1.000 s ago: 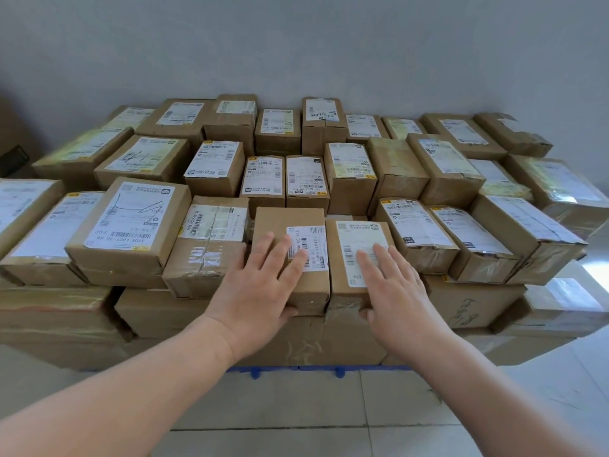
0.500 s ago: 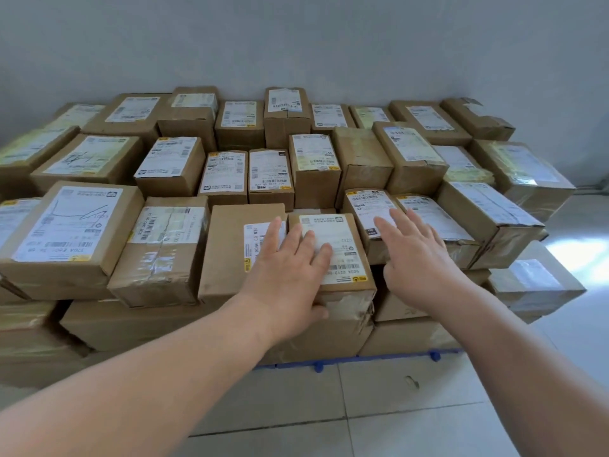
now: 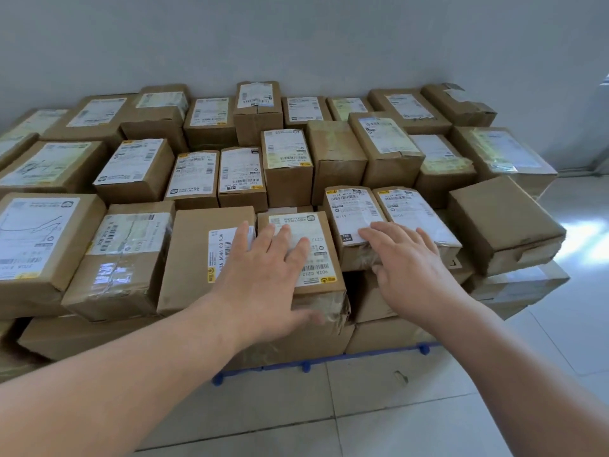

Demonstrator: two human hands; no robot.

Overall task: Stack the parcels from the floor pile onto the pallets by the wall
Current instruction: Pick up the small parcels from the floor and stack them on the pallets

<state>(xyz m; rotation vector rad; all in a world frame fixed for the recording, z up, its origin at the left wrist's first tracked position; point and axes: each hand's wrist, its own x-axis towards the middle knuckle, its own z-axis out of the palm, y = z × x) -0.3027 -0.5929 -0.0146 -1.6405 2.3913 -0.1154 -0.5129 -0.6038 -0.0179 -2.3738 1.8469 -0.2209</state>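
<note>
My left hand (image 3: 263, 275) lies flat, fingers straight, on the small taped parcel (image 3: 324, 255) at the stack's near edge, my right hand (image 3: 408, 268) splayed just right of it, gripping nothing; it looks like stiff, likely light, tape-slick cardboard, best clasped by its sides.

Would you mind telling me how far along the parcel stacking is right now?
Done: parcels fill the blue pallet by the wall, at least two layers deep. In hand: the left hand rests flat on a front-row parcel, the right hand open over its neighbour; neither carries one. Left: unknown, the floor pile is out of view.
</note>
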